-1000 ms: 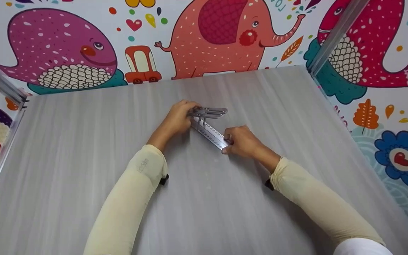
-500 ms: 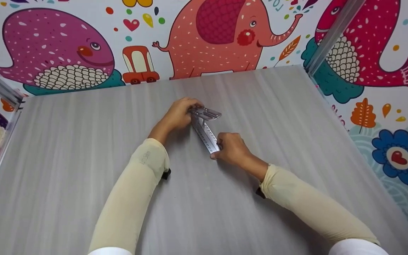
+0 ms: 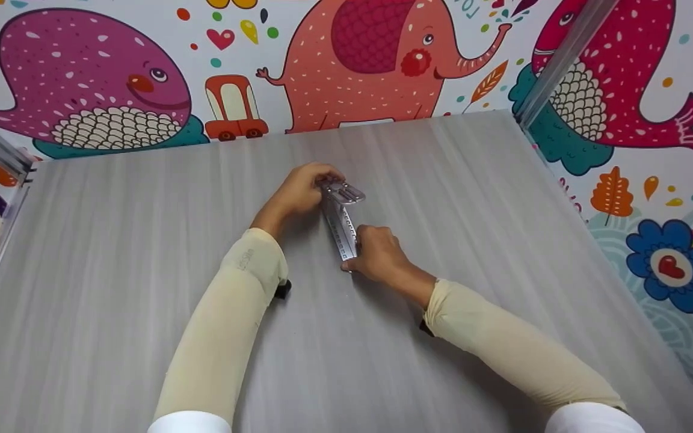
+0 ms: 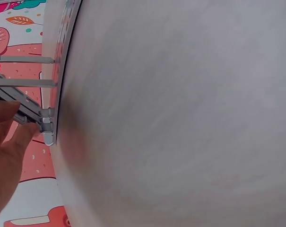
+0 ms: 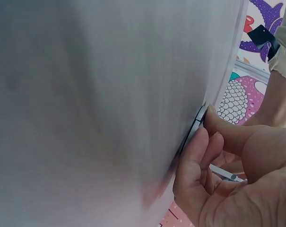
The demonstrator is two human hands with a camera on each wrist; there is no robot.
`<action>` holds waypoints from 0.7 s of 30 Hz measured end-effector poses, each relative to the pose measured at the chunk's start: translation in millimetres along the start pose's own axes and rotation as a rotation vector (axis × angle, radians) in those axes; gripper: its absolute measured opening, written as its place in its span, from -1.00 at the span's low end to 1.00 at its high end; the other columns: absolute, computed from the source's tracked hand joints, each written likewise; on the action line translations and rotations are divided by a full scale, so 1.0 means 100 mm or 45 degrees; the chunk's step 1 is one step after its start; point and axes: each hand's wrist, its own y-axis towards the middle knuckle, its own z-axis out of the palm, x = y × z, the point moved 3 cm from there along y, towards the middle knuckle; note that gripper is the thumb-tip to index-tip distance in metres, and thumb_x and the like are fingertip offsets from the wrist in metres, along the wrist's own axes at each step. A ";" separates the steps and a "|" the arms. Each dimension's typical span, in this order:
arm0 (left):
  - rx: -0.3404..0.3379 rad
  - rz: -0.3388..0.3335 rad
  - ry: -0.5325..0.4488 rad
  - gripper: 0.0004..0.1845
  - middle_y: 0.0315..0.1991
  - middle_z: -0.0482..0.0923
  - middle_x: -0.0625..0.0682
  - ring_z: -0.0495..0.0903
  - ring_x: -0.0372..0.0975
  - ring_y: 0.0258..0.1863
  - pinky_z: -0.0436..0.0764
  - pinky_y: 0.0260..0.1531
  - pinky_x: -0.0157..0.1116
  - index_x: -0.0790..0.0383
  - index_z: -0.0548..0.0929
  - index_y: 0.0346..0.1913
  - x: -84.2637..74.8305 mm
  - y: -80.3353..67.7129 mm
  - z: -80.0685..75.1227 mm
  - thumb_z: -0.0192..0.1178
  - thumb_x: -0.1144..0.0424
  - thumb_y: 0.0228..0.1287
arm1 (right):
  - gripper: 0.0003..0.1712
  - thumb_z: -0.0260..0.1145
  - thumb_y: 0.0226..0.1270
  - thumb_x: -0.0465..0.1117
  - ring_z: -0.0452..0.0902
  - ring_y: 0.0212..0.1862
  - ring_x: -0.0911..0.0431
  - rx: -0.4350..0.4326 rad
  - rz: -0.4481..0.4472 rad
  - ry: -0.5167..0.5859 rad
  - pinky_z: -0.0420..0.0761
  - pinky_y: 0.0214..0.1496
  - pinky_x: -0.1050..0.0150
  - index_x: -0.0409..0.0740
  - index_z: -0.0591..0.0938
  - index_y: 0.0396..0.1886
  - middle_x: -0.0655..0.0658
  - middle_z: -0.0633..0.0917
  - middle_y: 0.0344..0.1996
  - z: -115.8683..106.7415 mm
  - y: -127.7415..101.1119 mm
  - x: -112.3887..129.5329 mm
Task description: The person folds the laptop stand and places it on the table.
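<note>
- My left hand (image 3: pixel 298 195) curls its fingers round the far end of a metal strip (image 3: pixel 339 231), where a cluster of folded silver blades (image 3: pixel 346 192) fans out to the right.
- From my left wrist, my fingertips (image 4: pixel 20 135) pinch those thin blades (image 4: pixel 20 101) right at the strip's end.
- My right hand (image 3: pixel 376 252) grips the near end of the strip, thumb and curled fingers closed on it; from my right wrist, the thumb (image 5: pixel 218 127) presses against the strip's edge (image 5: pixel 195 124).
- The strip lies flat on the grey table (image 3: pixel 142 240), near its middle, running from my right hand away towards my left, with a row of small holes along it.
- Both my forearms wear cream sleeves (image 3: pixel 226 337).
- Behind the table stands a bright cartoon wall: a purple whale (image 3: pixel 82 78), a red car (image 3: pixel 232 108) and a coral elephant (image 3: pixel 370 60).
</note>
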 end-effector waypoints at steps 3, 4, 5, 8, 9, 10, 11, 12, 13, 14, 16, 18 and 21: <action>0.006 -0.011 -0.024 -0.33 0.09 0.63 0.03 0.54 -0.12 0.12 0.48 0.34 -0.13 0.04 0.73 0.12 0.01 0.01 0.00 -0.04 0.71 0.09 | -0.51 0.74 -0.16 -0.05 0.48 -0.45 0.04 0.001 0.011 0.005 0.51 -0.37 0.08 -0.20 0.63 -0.42 -0.04 0.59 -0.56 0.02 0.01 0.03; 0.008 -0.012 -0.031 -0.33 0.09 0.64 0.03 0.54 -0.12 0.11 0.49 0.34 -0.13 0.04 0.73 0.12 0.02 0.01 0.00 -0.05 0.71 0.09 | -0.50 0.74 -0.16 -0.04 0.48 -0.44 0.04 0.001 0.014 0.004 0.52 -0.36 0.07 -0.20 0.63 -0.41 -0.05 0.59 -0.55 0.03 0.01 0.04; 0.008 -0.009 -0.036 -0.33 0.08 0.64 0.03 0.54 -0.12 0.10 0.50 0.33 -0.13 0.05 0.74 0.11 0.02 0.02 0.00 -0.05 0.71 0.09 | -0.50 0.74 -0.15 -0.03 0.48 -0.43 0.04 0.003 0.018 0.004 0.52 -0.36 0.08 -0.20 0.63 -0.40 -0.05 0.59 -0.54 0.04 0.01 0.05; 0.007 0.004 -0.046 -0.35 0.07 0.65 0.05 0.54 -0.11 0.08 0.51 0.30 -0.12 0.07 0.74 0.09 0.04 0.03 0.00 -0.06 0.71 0.09 | -0.48 0.74 -0.14 -0.02 0.50 -0.42 0.04 0.013 0.033 0.006 0.54 -0.35 0.09 -0.21 0.63 -0.38 -0.07 0.61 -0.52 0.06 0.02 0.07; 0.007 0.005 -0.052 -0.35 0.07 0.65 0.05 0.54 -0.11 0.08 0.51 0.30 -0.12 0.07 0.75 0.08 0.04 0.03 0.00 -0.05 0.71 0.10 | -0.48 0.74 -0.14 -0.01 0.50 -0.42 0.04 0.015 0.037 0.008 0.54 -0.35 0.10 -0.21 0.63 -0.38 -0.07 0.61 -0.51 0.06 0.02 0.07; 0.007 0.003 -0.060 -0.35 0.06 0.65 0.05 0.54 -0.11 0.08 0.51 0.30 -0.12 0.07 0.75 0.08 0.04 0.03 0.00 -0.05 0.71 0.10 | -0.47 0.74 -0.14 -0.01 0.51 -0.41 0.04 0.018 0.039 0.012 0.54 -0.35 0.10 -0.22 0.63 -0.37 -0.07 0.61 -0.51 0.07 0.02 0.08; 0.006 0.003 -0.065 -0.36 0.06 0.65 0.05 0.54 -0.11 0.08 0.51 0.30 -0.12 0.07 0.75 0.08 0.04 0.04 0.00 -0.05 0.71 0.10 | -0.47 0.74 -0.14 -0.01 0.51 -0.41 0.04 0.022 0.041 0.015 0.54 -0.35 0.11 -0.23 0.63 -0.36 -0.08 0.61 -0.51 0.07 0.02 0.08; 0.006 0.001 -0.074 -0.36 0.06 0.64 0.04 0.54 -0.11 0.07 0.51 0.30 -0.12 0.07 0.75 0.07 0.05 0.04 0.00 -0.04 0.71 0.11 | -0.47 0.74 -0.14 -0.01 0.51 -0.41 0.03 0.023 0.041 0.016 0.54 -0.35 0.11 -0.24 0.64 -0.36 -0.08 0.61 -0.51 0.08 0.02 0.09; 0.006 -0.002 -0.081 -0.36 0.06 0.64 0.04 0.54 -0.12 0.07 0.51 0.30 -0.12 0.07 0.75 0.07 0.04 0.04 0.00 -0.04 0.72 0.11 | -0.47 0.74 -0.14 -0.02 0.52 -0.42 0.03 0.024 0.042 0.020 0.54 -0.35 0.11 -0.25 0.64 -0.36 -0.08 0.61 -0.51 0.08 0.02 0.09; 0.006 -0.003 -0.088 -0.36 0.06 0.64 0.04 0.54 -0.12 0.07 0.51 0.30 -0.12 0.07 0.75 0.07 0.04 0.04 0.00 -0.04 0.72 0.11 | -0.46 0.74 -0.14 -0.02 0.51 -0.42 0.03 0.024 0.039 0.019 0.53 -0.36 0.11 -0.25 0.64 -0.36 -0.08 0.61 -0.51 0.08 0.02 0.10; 0.003 0.009 -0.096 -0.36 0.06 0.64 0.05 0.55 -0.11 0.08 0.51 0.30 -0.11 0.09 0.74 0.07 0.04 0.04 0.01 -0.06 0.72 0.10 | -0.47 0.74 -0.14 -0.02 0.51 -0.42 0.03 0.024 0.035 0.015 0.52 -0.37 0.12 -0.25 0.64 -0.36 -0.07 0.60 -0.52 0.08 0.03 0.10; -0.004 0.031 -0.099 -0.37 0.07 0.65 0.08 0.55 -0.09 0.08 0.51 0.30 -0.11 0.13 0.74 0.08 0.04 0.05 0.01 -0.07 0.73 0.10 | -0.47 0.74 -0.14 -0.02 0.50 -0.43 0.04 0.023 0.031 0.010 0.51 -0.38 0.13 -0.24 0.63 -0.37 -0.07 0.59 -0.53 0.09 0.03 0.10; -0.019 0.073 -0.093 -0.37 0.07 0.66 0.11 0.57 -0.07 0.08 0.51 0.29 -0.10 0.17 0.74 0.08 0.04 0.05 0.02 -0.09 0.74 0.08 | -0.47 0.74 -0.15 -0.01 0.49 -0.44 0.05 0.023 0.025 0.005 0.49 -0.40 0.15 -0.23 0.63 -0.37 -0.06 0.59 -0.54 0.09 0.04 0.10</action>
